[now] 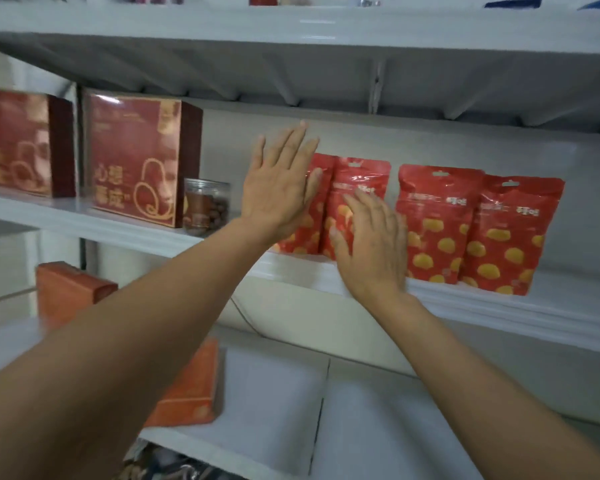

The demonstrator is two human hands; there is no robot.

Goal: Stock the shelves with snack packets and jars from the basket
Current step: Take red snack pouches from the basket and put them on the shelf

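Both grips are released. The left hand [278, 188], fingers straight, lies flat against the leftmost red snack packet [312, 223]. The right hand [371, 244] presses flat on the front of the second packet [361, 178] beside it. Both packets stand upright on the middle shelf [499, 303], with a third packet [433, 220] and a fourth packet [510, 237] to their right. A clear jar [205, 206] and a red box [136, 157] stand to the left.

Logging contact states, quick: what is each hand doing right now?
Left hand: open, flat against the leftmost packet.
Right hand: open, fingers on the second packet.
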